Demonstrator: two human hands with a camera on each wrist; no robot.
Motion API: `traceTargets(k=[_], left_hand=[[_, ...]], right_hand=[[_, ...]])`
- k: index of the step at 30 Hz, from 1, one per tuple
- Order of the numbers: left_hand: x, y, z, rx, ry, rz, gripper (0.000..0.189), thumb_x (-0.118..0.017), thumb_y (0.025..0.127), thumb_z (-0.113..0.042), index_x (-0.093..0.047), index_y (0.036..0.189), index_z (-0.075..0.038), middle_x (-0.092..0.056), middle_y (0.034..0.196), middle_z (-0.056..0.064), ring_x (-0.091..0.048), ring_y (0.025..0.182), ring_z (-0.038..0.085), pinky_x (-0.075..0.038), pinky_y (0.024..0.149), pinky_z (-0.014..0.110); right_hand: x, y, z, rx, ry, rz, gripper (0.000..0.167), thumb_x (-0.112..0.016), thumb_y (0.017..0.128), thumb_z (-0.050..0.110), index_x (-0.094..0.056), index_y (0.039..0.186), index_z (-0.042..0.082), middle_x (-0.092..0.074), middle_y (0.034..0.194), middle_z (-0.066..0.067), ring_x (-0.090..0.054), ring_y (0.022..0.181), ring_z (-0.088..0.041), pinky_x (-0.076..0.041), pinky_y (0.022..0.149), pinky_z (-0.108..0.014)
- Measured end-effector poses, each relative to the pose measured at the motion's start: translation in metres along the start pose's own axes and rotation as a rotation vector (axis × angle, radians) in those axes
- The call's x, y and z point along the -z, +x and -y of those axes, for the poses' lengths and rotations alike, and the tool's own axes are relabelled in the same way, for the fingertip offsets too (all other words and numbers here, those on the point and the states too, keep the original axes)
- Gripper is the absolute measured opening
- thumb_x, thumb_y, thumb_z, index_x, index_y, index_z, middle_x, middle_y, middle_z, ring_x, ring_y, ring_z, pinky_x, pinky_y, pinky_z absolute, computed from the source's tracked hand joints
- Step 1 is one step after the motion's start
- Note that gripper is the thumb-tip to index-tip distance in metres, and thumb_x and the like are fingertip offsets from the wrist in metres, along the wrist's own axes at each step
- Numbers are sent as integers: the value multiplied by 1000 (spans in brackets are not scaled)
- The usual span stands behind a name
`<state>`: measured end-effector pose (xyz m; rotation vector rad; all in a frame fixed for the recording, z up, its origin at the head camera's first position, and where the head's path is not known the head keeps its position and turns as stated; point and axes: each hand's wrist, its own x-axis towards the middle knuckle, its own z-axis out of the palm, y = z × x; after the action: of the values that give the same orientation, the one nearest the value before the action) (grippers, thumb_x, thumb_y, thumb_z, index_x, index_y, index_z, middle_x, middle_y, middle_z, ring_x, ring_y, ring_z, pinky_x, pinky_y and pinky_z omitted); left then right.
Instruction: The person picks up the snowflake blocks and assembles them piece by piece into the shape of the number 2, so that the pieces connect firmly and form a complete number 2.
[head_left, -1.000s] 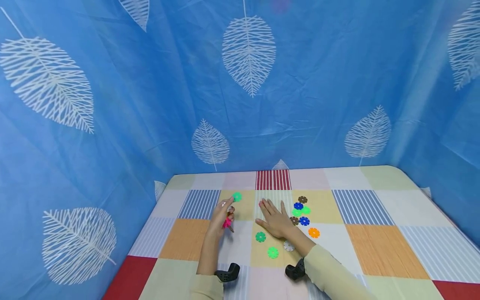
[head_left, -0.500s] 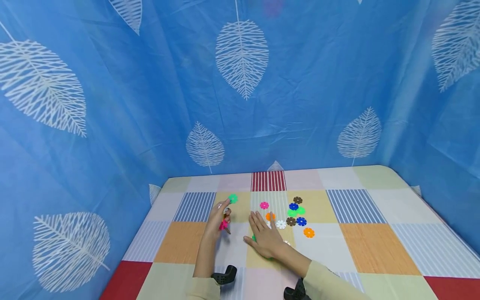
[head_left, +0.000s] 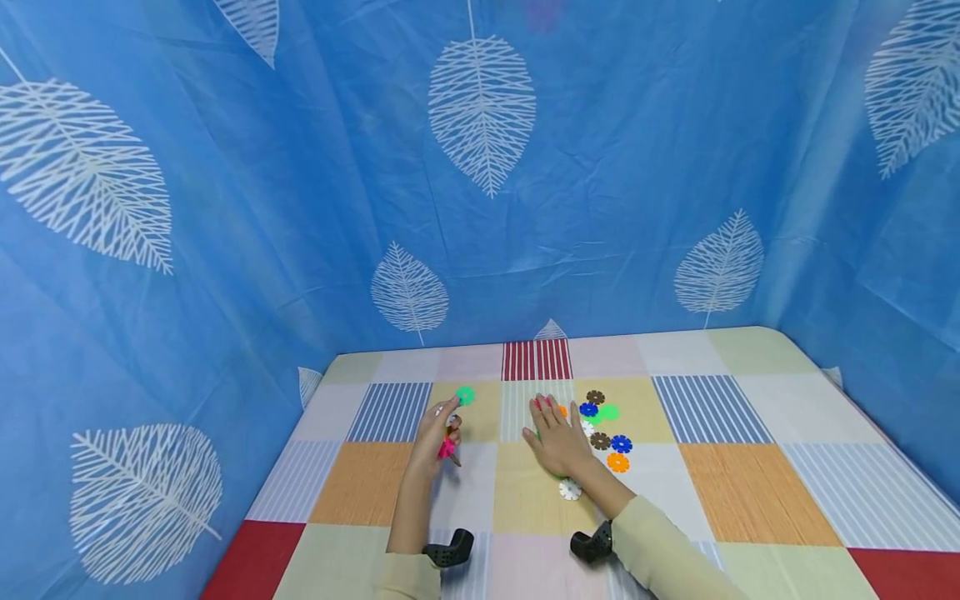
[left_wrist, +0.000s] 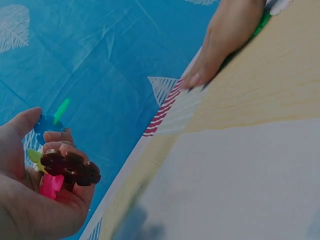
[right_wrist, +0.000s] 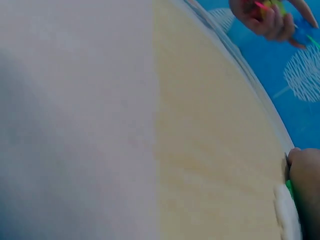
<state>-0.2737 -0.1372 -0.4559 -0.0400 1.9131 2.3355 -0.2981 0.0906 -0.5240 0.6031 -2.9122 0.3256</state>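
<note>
My left hand (head_left: 432,437) holds a chain of joined plastic snowflake discs above the table's left part. In the left wrist view a brown disc (left_wrist: 70,167), a pink disc (left_wrist: 51,186), a blue disc (left_wrist: 47,129) and an edge-on green disc (left_wrist: 61,111) show in it, with fingers curled around. Palm down, my right hand (head_left: 558,437) lies with straight fingers over loose discs and partly hides them. A pink disc (head_left: 542,403) peeks out by its fingertips, and a white disc (head_left: 570,489) shows below the wrist side.
Right of that hand lie more loose discs: an orange disc (head_left: 618,462), a blue disc (head_left: 622,444), two brown ones and light green ones, some overlapping. A patchwork cloth (head_left: 742,500) covers the table. Blue leaf-print curtain (head_left: 600,167) surrounds its back and sides.
My right hand slid left and nearer, then back right and away, shifting the discs beneath it; a blue and a brown disc moved right. My left hand keeps its hold on the joined discs.
</note>
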Motion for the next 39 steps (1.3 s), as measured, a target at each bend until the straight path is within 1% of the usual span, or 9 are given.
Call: traceTargets(k=[4,9,12,15,21,28,31,34,39], left_hand=[[-1,6,10,14,16,-5,45,-56,92,-35,-45,113,3,-40,67,-2,-36,51,5,-36,46,14],[-11,5,13,33,41,9,38,-55,92,-34,-48,106,1,-42,67,-1,-37,51,6,-36,46,14],[-15,10,20,38,60,11,45,-56,91,-37,-49,110,3,-42,66,-2,-36,50,5,-37,46,14],[-18,13,27,48,67,16,51,-59,89,-40,-49,113,3,-42,66,-2,-36,50,5,-38,46,14],[-19,14,27,94,71,40,43,-57,92,-34,-49,114,2,-42,66,-1,-35,51,7,-38,48,17],[-19,15,28,113,78,39,46,-55,93,-33,-47,118,4,-42,66,-2,-36,51,7,-36,47,17],[-19,16,32,110,59,31,49,-58,91,-36,-48,117,3,-44,66,-2,-36,51,6,-36,46,15],[-20,17,39,105,43,22,50,-59,89,-38,-48,115,4,-45,68,-2,-38,52,6,-36,45,14],[-25,19,43,107,-17,-20,54,-63,86,-40,-51,112,6,-50,77,0,-43,57,6,-40,49,14]], right_hand=[[4,-3,-20,-75,20,-22,60,-29,100,40,-24,144,-1,-19,149,-19,-13,137,-35,0,107,-58],[8,-6,-42,-146,44,-33,61,-30,99,40,-23,144,0,-17,149,-18,-12,137,-36,4,105,-61],[9,-7,-52,-176,57,-39,62,-29,99,44,-24,145,2,-17,149,-18,-10,137,-37,7,102,-64],[12,-9,-58,-207,88,-55,64,-27,98,49,-26,145,6,-15,150,-18,-8,136,-41,9,99,-67],[22,-21,-63,-253,192,-100,65,-25,97,53,-24,146,11,-9,151,-18,-2,134,-47,9,89,-76],[35,-38,-71,-306,304,-118,67,-23,98,52,-15,148,9,-1,150,-24,3,134,-47,11,88,-76],[40,-45,-79,-327,369,-188,65,-28,99,46,-15,147,3,-1,148,-29,-1,133,-49,6,91,-76],[44,-52,-88,-356,483,-331,59,-37,99,35,-24,142,-4,-7,146,-32,-10,131,-52,-7,96,-73],[50,-62,-105,-350,578,-587,34,-56,91,9,-52,119,-10,-42,129,-32,-39,115,-50,-33,92,-62]])
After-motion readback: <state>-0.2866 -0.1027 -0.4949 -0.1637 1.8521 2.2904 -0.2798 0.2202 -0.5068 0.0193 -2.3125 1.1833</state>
